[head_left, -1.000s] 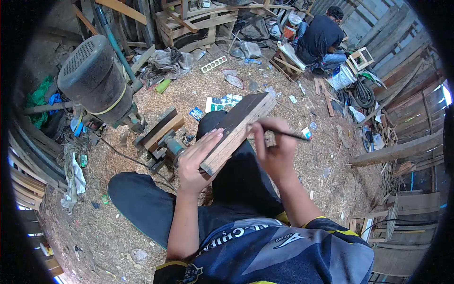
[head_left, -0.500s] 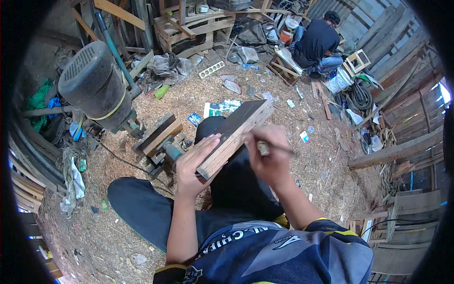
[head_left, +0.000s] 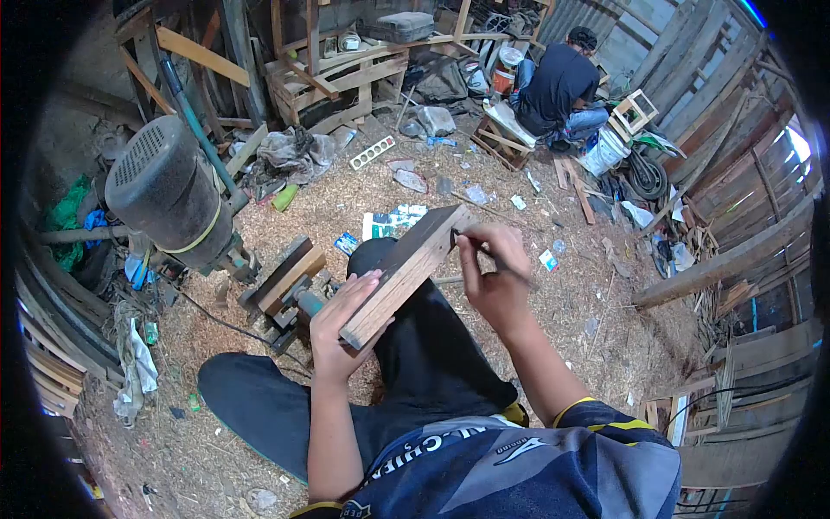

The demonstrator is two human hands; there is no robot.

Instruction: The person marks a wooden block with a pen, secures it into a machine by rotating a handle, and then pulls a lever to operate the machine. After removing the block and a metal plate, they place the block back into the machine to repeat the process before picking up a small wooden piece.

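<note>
A wooden board (head_left: 406, 270) rests tilted on my raised knee, its dark face up and its pale edge toward me. My left hand (head_left: 340, 324) grips the board's near end from the left side. My right hand (head_left: 490, 272) holds a thin dark pencil-like tool (head_left: 497, 261), its tip touching the board's far right edge. I sit on a sawdust-covered floor in dark trousers.
A big black motor (head_left: 169, 192) with a small machine (head_left: 290, 285) stands at the left. Wooden crates (head_left: 346, 73) and planks line the back. Another person in a black shirt (head_left: 553, 86) sits at the far right back. A long beam (head_left: 718, 264) lies to the right.
My right hand has slid up along the board's edge toward its far end with the tool. The view has shifted, so the board and hands sit lower and more to the left.
</note>
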